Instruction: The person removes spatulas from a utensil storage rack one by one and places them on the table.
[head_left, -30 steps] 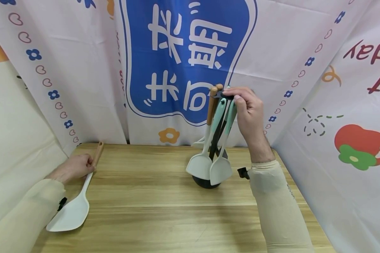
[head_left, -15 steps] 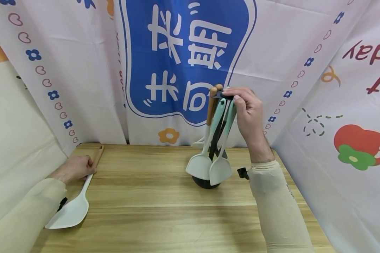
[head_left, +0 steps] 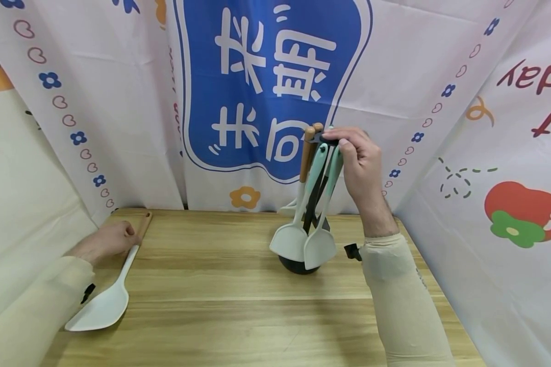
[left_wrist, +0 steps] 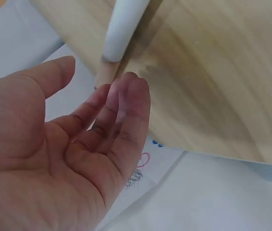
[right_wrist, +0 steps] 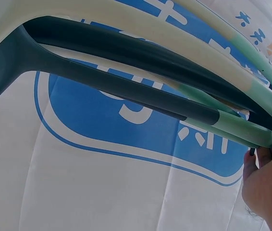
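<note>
A white turner [head_left: 102, 308] with a wooden handle lies on the table at the left. My left hand [head_left: 107, 240] is beside its handle, and the left wrist view shows the thumb apart from loosely bent fingers with nothing between them. Right of the middle stands a black rotating utensil rack [head_left: 299, 266] hung with several utensils. My right hand [head_left: 360, 163] grips the rack's top, thumb near a mint handle. Two cream turners with mint handles, a left one [head_left: 289, 242] and a right one [head_left: 320, 248], face me. The right wrist view shows a dark utensil [right_wrist: 126, 94] with a mint end.
The wooden table [head_left: 211, 316] meets a printed cloth backdrop [head_left: 275, 76] at its back edge. Cloth walls also stand at the left and right sides. Wooden handles [head_left: 306, 158] hang on the rack's left side.
My left hand has let go of the turner's handle and drawn slightly left. The turner has settled on the table. My right hand and the rack have stayed in place.
</note>
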A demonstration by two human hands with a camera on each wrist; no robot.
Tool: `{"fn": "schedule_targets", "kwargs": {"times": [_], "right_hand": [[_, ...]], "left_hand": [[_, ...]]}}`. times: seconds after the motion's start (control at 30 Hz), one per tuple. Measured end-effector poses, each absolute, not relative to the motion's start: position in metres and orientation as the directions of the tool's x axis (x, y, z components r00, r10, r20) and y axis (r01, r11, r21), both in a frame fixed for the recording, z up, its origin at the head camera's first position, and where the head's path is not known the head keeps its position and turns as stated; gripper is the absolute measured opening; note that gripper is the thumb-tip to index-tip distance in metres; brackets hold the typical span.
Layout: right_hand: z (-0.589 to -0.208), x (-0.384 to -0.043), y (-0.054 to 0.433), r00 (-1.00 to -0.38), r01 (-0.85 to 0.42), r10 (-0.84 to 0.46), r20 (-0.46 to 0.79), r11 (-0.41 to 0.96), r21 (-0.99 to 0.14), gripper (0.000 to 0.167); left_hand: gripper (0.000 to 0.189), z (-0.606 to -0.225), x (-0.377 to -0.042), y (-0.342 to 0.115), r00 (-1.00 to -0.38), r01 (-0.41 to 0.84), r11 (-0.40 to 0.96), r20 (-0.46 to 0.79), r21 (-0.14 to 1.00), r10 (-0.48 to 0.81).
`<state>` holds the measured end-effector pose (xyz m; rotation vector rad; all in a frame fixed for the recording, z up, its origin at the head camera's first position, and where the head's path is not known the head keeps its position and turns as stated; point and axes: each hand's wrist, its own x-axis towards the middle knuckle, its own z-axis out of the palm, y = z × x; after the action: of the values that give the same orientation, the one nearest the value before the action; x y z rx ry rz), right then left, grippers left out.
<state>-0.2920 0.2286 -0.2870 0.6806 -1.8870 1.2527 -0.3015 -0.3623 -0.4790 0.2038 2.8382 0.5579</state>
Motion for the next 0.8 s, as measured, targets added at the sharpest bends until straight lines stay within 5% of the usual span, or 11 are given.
{"fn": "schedule_targets", "kwargs": {"times": [0.8], "right_hand": [[-0.287,-0.291,0.227,-0.583,-0.758,-0.005,0.813,0.363,-0.542,0.042]], "left_hand": [[0.048,-0.443,-0.310,-0.300,-0.969,0.207,0.894,-0.041,0.398,0.243]]}}
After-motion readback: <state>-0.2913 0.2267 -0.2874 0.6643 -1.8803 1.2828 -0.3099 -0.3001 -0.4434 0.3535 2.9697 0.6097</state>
